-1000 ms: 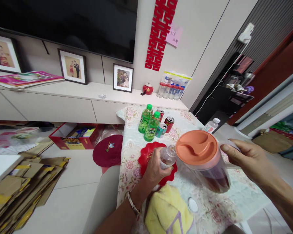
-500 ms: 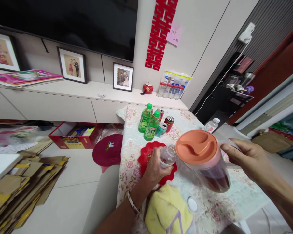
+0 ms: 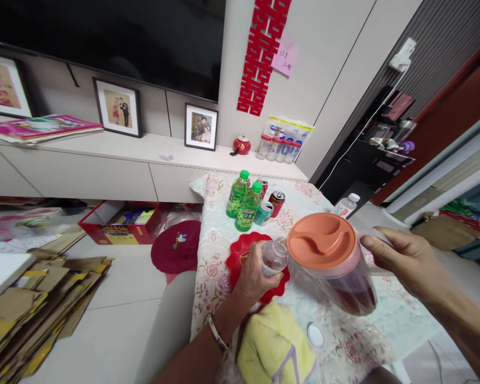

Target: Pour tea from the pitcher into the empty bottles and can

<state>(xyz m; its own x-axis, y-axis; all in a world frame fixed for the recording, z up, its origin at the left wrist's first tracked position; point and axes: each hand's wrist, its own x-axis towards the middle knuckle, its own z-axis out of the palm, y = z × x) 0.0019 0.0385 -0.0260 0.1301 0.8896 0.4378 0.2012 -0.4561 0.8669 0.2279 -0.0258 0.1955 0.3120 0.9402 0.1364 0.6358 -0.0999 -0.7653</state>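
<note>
The left hand (image 3: 253, 273) grips the bottle (image 3: 274, 259) near centre frame; the right hand (image 3: 404, 257) clasps the tilted jug (image 3: 346, 288). Pouring seems underway, calling for steady aim.

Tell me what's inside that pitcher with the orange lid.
Through the clear wall of the pitcher, held by the right hand, dark brown liquid shows. The orange lid hides what lies straight beneath it. Which drink it is, I can't tell.

Floral-covered table (image 3: 214, 266) with red scalloped plate (image 3: 240, 248), yellow cloth (image 3: 274, 346), green-capped bottles (image 3: 248, 208), cans (image 3: 277, 204).
</note>
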